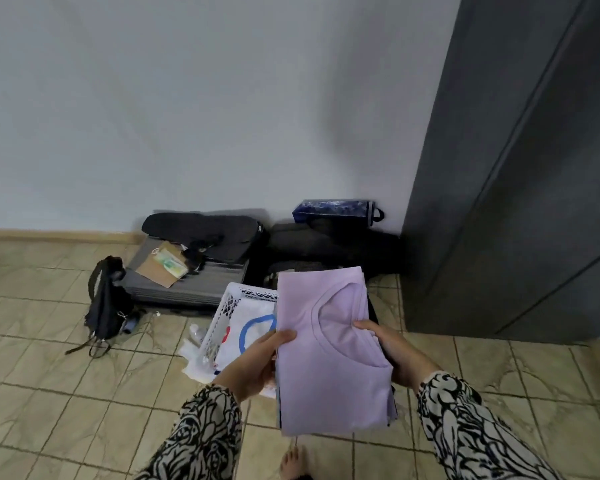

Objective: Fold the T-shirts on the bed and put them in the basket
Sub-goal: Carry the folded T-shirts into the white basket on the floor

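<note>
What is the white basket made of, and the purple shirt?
The white basket looks like hard plastic: its wall is a moulded lattice of holes. The purple shirt looks like soft knit cotton, matte, with a ribbed neckline, though the exact fibre cannot be told.

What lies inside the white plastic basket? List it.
Inside the white plastic lattice basket lies a white garment with blue and red print. The folded lilac T-shirt in both hands covers the rest.

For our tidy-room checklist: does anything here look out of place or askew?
Yes. Crumpled white plastic wrapping lies loose on the tiled floor, partly under the white lattice plastic basket. A black backpack slumps nearby, straps trailing.
</note>
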